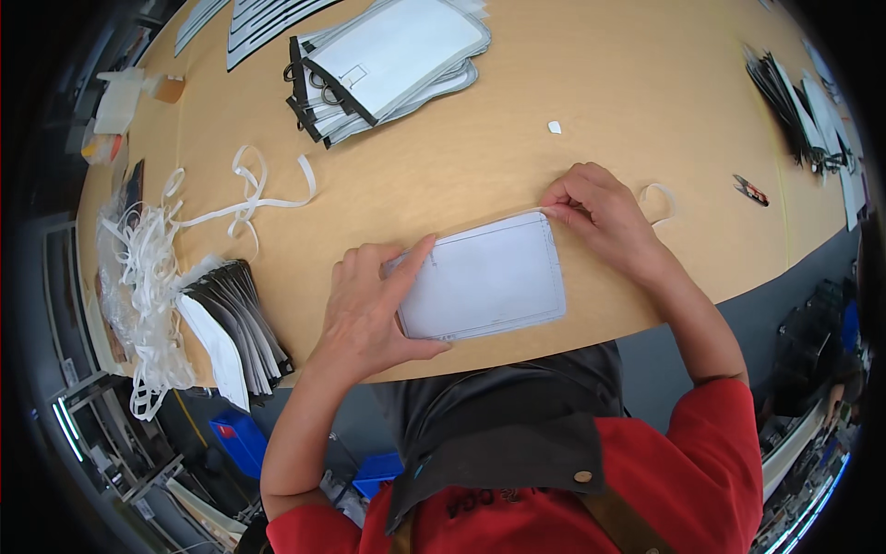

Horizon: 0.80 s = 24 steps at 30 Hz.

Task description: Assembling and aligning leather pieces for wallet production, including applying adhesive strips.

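A white rectangular panel [484,277] with thin dark lines along its borders lies near the table's front edge. My left hand [365,300] grips its left end, index finger at the far edge and thumb at the near edge. At the panel's far right corner my right hand [591,212] is closed in a pinch, thumb against fingers. A narrow pale tape runs along the far edge into that pinch. A loop of the tape [669,198] shows beyond the right hand. The fingertips partly hide the corner.
White panels with black strips and rings [397,60] are stacked at the back. Tangled white tape [152,268] lies at left beside folded dark-and-white pieces [235,323]. Small thread snips [751,190] and another stack [798,111] lie at right, a white scrap [554,127] beyond the panel.
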Each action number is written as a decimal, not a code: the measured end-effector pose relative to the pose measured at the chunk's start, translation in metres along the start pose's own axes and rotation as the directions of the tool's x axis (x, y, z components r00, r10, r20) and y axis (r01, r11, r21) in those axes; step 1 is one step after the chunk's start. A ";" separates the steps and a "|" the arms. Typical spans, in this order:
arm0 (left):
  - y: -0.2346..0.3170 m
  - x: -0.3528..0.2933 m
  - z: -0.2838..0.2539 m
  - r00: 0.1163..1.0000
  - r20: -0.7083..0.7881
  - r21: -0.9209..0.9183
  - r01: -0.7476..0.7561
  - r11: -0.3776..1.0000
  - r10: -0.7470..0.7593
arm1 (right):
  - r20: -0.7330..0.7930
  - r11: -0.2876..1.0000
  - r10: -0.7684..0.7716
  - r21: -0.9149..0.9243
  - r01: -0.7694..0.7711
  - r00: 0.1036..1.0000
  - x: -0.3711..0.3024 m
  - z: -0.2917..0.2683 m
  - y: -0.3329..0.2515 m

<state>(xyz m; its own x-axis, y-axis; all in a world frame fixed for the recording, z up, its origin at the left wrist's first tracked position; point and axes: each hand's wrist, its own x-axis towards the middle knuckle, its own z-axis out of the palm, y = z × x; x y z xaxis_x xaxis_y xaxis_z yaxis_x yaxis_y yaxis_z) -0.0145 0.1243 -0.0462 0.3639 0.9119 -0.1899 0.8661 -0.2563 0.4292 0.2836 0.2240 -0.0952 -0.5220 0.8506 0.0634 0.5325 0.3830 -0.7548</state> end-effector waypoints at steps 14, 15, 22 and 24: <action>0.008 -0.003 0.006 0.998 0.007 0.002 0.060 0.998 -0.060 | -0.075 0.999 -0.040 -0.019 0.039 0.996 -0.008 0.006 0.003; 0.009 -0.003 0.006 0.998 0.005 0.003 0.057 0.998 -0.057 | -0.083 0.999 -0.039 -0.022 0.037 0.996 -0.010 0.007 0.003; 0.013 -0.011 0.012 0.995 -0.048 0.036 0.087 0.996 -0.085 | -0.207 0.996 -0.070 -0.062 0.058 0.976 -0.020 0.019 0.008; 0.014 -0.013 0.013 0.994 -0.060 0.034 0.096 0.995 -0.094 | -0.250 0.994 -0.088 -0.082 0.069 0.964 -0.019 0.023 0.008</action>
<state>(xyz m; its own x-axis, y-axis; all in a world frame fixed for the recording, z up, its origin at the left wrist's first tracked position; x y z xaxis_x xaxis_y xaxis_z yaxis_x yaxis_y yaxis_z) -0.0025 0.1047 -0.0490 0.2602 0.9493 -0.1761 0.9080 -0.1786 0.3790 0.2828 0.2024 -0.1179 -0.3836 0.8767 0.2903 0.5482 0.4691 -0.6924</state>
